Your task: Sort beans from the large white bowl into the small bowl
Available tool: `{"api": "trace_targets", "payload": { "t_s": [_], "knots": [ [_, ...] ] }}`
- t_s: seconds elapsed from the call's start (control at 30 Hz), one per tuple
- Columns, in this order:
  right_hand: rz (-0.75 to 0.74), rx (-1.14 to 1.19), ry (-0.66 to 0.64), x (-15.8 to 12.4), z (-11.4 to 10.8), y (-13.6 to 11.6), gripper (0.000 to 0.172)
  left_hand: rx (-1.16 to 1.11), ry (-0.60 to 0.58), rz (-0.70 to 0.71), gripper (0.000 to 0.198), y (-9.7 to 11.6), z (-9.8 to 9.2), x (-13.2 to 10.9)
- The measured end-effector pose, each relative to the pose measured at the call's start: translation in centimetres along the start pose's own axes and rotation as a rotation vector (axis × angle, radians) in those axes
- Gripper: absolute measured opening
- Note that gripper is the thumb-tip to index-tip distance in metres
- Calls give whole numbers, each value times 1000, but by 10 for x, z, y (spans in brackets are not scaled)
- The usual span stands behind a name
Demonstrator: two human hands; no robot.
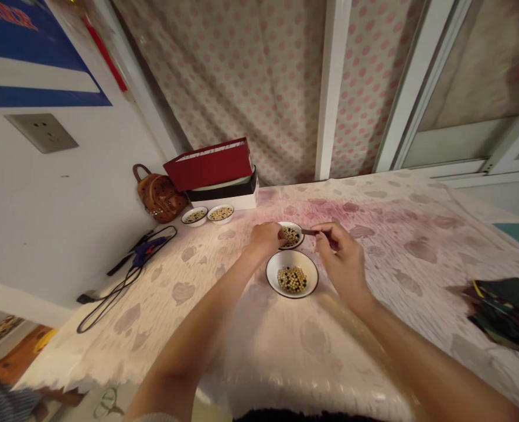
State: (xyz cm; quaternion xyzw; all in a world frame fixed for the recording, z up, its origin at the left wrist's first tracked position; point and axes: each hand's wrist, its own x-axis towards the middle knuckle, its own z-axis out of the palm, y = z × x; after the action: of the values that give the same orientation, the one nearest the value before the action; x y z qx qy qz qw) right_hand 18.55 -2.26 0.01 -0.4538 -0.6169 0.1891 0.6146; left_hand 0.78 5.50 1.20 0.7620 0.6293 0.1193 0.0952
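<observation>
My left hand (266, 239) grips the rim of a small white bowl (291, 235) holding mixed pale and dark beans. My right hand (341, 262) pinches a thin dark utensil (311, 232), whose tip reaches toward that bowl. I cannot tell if it is tweezers or a chopstick. Just below both hands stands a larger white bowl with a dark rim (292, 274), with a mound of yellow and black beans in it. Neither hand touches this larger bowl.
A patterned cloth (386, 346) covers the table. Two small bowls of beans (207, 215) stand at the back, near a red box on a black-and-white box (209, 165). A brown studded bag (159, 194), a blue glue gun with cords (147, 252) and a dark fabric pile (503, 313) lie nearby.
</observation>
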Motion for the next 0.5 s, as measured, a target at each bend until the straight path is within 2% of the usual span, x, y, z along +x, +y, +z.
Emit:
{"api": "trace_targets", "payload": {
  "t_s": [0.17, 0.37, 0.5],
  "knots": [
    [5, -1, -4, 0, 0, 0, 17, -152, 78, 38, 12, -5, 6, 0],
    [70, 62, -28, -1, 2, -1, 15, -596, 198, 53, 6, -16, 15, -5],
    [110, 100, -49, -3, 4, 0, 14, -789, 260, 37, 7, -20, 25, -5]
  ]
}}
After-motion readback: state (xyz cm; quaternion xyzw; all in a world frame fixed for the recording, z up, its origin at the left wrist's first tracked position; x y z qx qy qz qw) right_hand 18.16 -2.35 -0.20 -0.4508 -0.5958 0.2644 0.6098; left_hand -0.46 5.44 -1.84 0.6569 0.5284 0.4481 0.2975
